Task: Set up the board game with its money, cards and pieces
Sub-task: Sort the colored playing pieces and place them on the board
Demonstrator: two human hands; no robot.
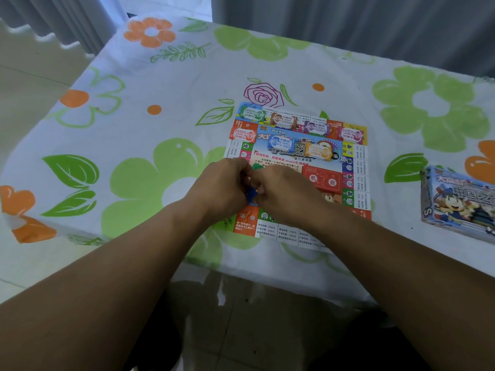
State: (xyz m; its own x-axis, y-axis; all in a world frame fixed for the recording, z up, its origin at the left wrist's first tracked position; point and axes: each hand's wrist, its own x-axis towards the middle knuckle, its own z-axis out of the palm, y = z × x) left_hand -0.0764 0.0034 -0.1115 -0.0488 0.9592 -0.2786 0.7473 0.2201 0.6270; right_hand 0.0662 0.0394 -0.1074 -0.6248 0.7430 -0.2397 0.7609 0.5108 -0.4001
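Board lies flat on the flowered tablecloth, near the middle of the table and square to the person; judged so placed to keep every edge within reach.

Money stacks sit on the far half of the board, one colour per stack: four in a row along the far edge, one red at the far left, and a blue and an orange one towards the centre; judged sorted by value and kept apart so each can be picked up alone. A small white die rests just right of the orange stack.

Left hand and right hand meet over the near-left part of the board; both have fingers curled inward, pinching a small blue item between them; what it is cannot be told, being mostly hidden by the fingers. Judged a two-handed grip to open or separate a piece; cards and pieces not yet seen laid out.

Box lies at the right edge, well apart from the board; judged set aside to leave working room.
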